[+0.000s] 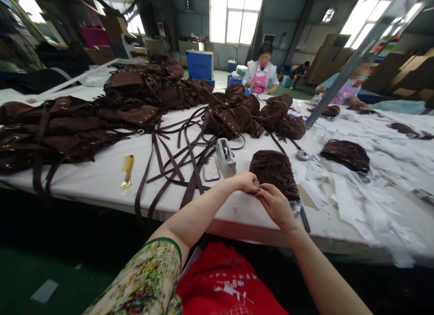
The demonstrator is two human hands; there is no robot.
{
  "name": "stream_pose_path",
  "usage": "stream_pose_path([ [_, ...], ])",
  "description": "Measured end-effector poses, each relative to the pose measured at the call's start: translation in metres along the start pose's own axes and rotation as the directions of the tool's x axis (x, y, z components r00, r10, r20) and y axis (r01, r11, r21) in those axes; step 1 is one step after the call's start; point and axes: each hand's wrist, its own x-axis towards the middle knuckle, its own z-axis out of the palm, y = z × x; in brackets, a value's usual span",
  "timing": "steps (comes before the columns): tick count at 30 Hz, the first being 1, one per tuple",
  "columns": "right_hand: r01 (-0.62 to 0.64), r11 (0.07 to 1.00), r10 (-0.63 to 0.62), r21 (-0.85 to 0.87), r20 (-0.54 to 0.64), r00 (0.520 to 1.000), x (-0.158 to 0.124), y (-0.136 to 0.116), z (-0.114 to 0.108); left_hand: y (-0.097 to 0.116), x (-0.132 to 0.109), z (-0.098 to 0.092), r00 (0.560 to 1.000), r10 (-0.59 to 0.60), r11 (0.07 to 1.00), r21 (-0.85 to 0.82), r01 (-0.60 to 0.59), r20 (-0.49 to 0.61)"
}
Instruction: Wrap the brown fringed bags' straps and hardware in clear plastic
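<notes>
A brown fringed suede bag (274,170) lies on the white table (101,177) in front of me. My left hand (244,181) and my right hand (276,205) meet at its near edge, fingertips pinching a small piece there. What exactly they pinch is too small to tell. A grey tape dispenser (225,158) stands just left of the bag.
Piles of brown bags (142,86) and loose straps (176,163) cover the table's left and middle. A yellow comb (127,170) lies near the front edge. White paper scraps (356,202) spread at right, with another bag (345,155). Two people work at the far side.
</notes>
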Motion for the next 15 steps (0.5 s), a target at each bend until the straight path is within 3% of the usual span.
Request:
stream_pose_path([
  [3,-0.020,0.995,0.015,0.096,0.052,0.999,-0.013,-0.001,0.007,-0.003,-0.003,0.016,0.994,0.044,0.999,-0.011,-0.043,0.097],
  [6,-0.099,0.978,0.100,0.182,0.002,0.995,-0.030,0.001,0.015,-0.005,-0.010,0.028,0.986,0.083,0.995,-0.070,-0.074,0.146],
  [10,-0.203,0.934,0.224,0.295,-0.037,0.974,-0.042,0.002,0.020,-0.008,-0.020,0.032,0.970,0.189,0.977,-0.132,-0.169,0.152],
  [15,-0.355,0.837,0.356,0.416,0.079,0.931,-0.038,0.004,0.019,-0.012,-0.031,0.032,0.958,0.257,0.957,-0.173,-0.234,0.126],
])
